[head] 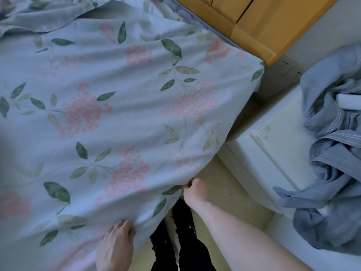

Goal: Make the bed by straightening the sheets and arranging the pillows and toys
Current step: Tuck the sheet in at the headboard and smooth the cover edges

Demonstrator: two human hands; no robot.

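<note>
We are in the sheet-straightening step: the floral sheet [109,106] fills the left and centre of the frame, draped over the bed with its near edge hanging at the bottom centre, where both hands have hold of it. Our right hand [193,189], at lower centre, is curled tight around a gathered bit of the hem; our left hand [115,243], at the bottom of the frame, has its fingers bent over the edge, pinching the fabric. The cloth looks fairly taut across the middle, but ripples run diagonally toward the lower right, and a second layer lies rumpled in the upper left corner. No pillows or toys show here. We judge the next move calls for an even pull toward us and down, then smoothing or tucking the hem along the mattress side. A white cabinet [273,153] at right carries a heap of blue-grey clothes [336,145], and the wooden headboard [254,22] sits at the upper right
</note>
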